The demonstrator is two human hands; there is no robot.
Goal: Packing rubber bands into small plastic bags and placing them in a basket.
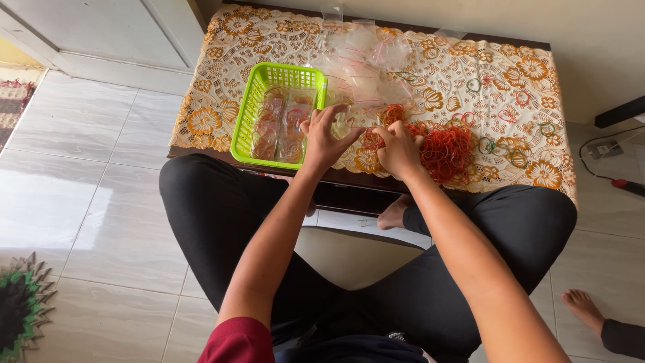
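Observation:
My left hand point(324, 136) holds a small clear plastic bag point(344, 121) at the near edge of a low table, just right of a green basket point(250, 107). My right hand point(399, 150) is closed on a bunch of red and orange rubber bands point(373, 138) and rests against the bag's mouth. A large heap of red rubber bands point(446, 152) lies right of that hand. The basket holds several filled bags of bands point(279, 124).
A pile of empty clear bags point(366, 64) lies at the table's far middle. Loose green and red bands point(500, 142) are scattered on the orange lace cloth point(524, 67). Another person's bare foot point(583, 306) rests on the tiled floor at right. A cable and plug point(608, 149) lie beyond.

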